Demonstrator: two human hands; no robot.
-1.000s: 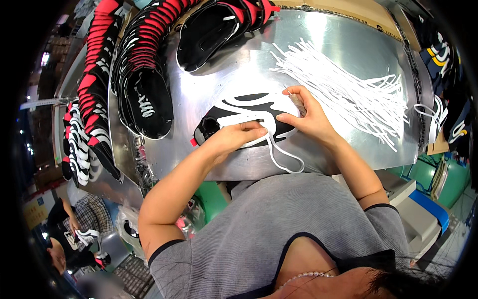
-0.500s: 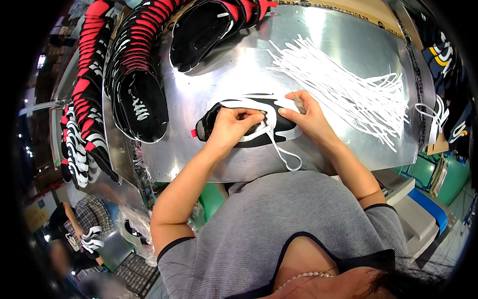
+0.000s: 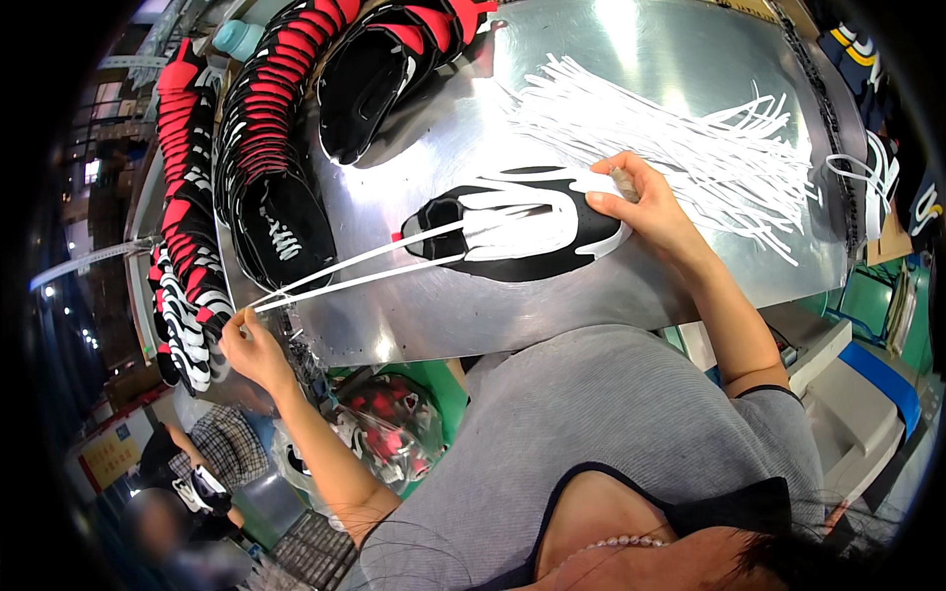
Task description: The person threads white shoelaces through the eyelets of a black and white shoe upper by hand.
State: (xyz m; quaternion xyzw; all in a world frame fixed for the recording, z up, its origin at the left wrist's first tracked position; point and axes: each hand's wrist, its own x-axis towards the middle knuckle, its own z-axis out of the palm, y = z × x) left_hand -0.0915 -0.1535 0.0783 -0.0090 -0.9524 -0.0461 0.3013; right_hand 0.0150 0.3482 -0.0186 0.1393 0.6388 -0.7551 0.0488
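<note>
My left hand (image 3: 246,340) pinches the flat white lace (image 3: 365,271) ends at eight o'clock; my right hand (image 3: 645,202) pins the black-and-white shoe upper (image 3: 522,231), which lies lengthwise nine-to-three.

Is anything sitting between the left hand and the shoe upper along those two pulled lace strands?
Nothing visible. The white lace runs taut from the left hand across bare metal table to the black-and-white shoe upper, pinned by the right hand. The stacked uppers lie beside the strands, not across them.
</note>
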